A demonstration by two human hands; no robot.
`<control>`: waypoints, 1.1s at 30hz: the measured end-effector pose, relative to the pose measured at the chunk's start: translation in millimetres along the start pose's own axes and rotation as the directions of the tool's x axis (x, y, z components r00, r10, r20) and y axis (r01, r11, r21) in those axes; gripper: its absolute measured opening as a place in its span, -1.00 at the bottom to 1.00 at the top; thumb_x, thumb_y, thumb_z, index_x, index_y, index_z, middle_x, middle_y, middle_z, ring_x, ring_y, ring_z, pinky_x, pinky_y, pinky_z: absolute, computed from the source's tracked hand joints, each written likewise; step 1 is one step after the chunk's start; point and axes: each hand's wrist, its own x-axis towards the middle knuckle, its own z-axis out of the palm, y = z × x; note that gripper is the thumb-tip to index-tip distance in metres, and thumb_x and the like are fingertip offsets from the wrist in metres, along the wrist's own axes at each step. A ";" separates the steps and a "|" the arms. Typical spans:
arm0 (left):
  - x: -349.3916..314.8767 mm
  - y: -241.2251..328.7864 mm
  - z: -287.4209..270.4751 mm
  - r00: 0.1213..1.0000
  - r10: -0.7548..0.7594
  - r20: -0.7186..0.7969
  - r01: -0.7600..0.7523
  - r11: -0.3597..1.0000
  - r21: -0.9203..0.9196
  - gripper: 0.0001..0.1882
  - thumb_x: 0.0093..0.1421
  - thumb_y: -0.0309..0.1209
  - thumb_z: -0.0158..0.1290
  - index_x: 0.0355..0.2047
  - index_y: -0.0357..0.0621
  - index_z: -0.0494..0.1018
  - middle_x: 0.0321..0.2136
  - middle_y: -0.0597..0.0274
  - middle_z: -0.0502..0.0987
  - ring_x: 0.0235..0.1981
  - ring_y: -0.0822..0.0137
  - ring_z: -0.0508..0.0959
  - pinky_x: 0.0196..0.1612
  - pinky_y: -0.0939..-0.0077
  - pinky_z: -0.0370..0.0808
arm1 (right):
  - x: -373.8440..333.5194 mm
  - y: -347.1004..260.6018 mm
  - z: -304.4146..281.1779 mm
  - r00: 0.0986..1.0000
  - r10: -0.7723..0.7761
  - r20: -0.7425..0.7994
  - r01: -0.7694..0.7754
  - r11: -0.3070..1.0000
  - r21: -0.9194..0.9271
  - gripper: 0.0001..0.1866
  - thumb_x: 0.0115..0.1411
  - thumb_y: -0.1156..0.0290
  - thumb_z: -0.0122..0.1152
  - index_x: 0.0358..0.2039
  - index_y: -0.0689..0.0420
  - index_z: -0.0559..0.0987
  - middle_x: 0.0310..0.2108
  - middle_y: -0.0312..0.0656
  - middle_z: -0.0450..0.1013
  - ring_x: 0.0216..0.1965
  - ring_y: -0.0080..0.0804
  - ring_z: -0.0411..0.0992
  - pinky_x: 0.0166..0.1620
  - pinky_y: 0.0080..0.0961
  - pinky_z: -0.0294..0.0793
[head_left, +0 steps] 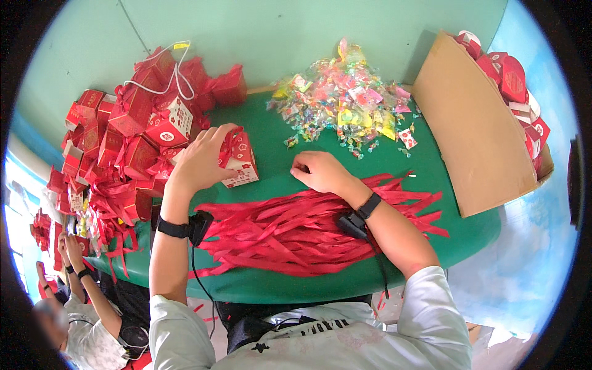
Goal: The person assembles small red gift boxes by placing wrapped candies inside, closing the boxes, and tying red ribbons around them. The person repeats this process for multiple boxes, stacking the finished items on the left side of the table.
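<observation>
My left hand point(202, 158) spans a small red and white gift box point(245, 165) on the green table, thumb at its near side and fingers over its top. A red ribbon shows on top of that box, partly behind my fingers. To the right, apart from the box, my right hand point(320, 172) is loosely curled, and I see nothing in it. Loose red ribbons point(283, 234) lie in a wide bundle under and between my forearms. Both wrists wear black straps with small devices and cables.
Many red gift boxes point(132, 111) are heaped at the left, a white cord point(177, 77) over them. Wrapped candies point(345, 102) form a pile at the back. A cardboard box point(475, 135) at the right holds more red boxes. Another person point(92, 327) works at lower left.
</observation>
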 end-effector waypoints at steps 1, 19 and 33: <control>8.4 -2.4 0.4 0.998 0.050 -0.035 -0.050 0.999 0.017 0.03 -0.07 -0.31 0.54 0.42 0.04 0.31 0.18 0.01 0.54 0.28 -0.12 0.50 0.29 -0.02 0.52 | -0.4 1.1 1.1 0.999 -0.026 -0.027 0.027 1.000 0.007 -0.71 0.33 0.14 0.29 -0.27 0.13 0.69 -0.29 0.01 0.64 -0.21 0.15 0.61 -0.14 0.04 0.59; 205.6 -20.7 26.7 0.917 0.211 -0.339 -0.094 0.940 0.329 -0.22 0.24 -0.38 0.27 0.46 0.25 0.30 0.18 0.14 0.54 0.21 -0.10 0.56 0.23 -0.01 0.54 | 2.8 -1.3 2.1 0.999 0.029 -0.030 -0.027 0.996 0.080 -0.74 0.32 0.16 0.27 -0.31 0.10 0.68 -0.32 -0.01 0.63 -0.24 0.15 0.60 -0.15 0.06 0.59; 236.1 -91.4 81.6 0.965 0.125 -0.230 -0.011 0.897 0.441 -0.20 0.20 -0.48 0.26 0.47 0.11 0.31 0.26 -0.03 0.52 0.27 -0.16 0.52 0.34 -0.05 0.49 | 2.6 -4.0 1.6 0.998 0.002 -0.070 0.007 0.990 0.138 -0.79 0.29 0.23 0.29 -0.36 0.11 0.64 -0.38 -0.03 0.58 -0.30 0.17 0.57 -0.23 0.07 0.55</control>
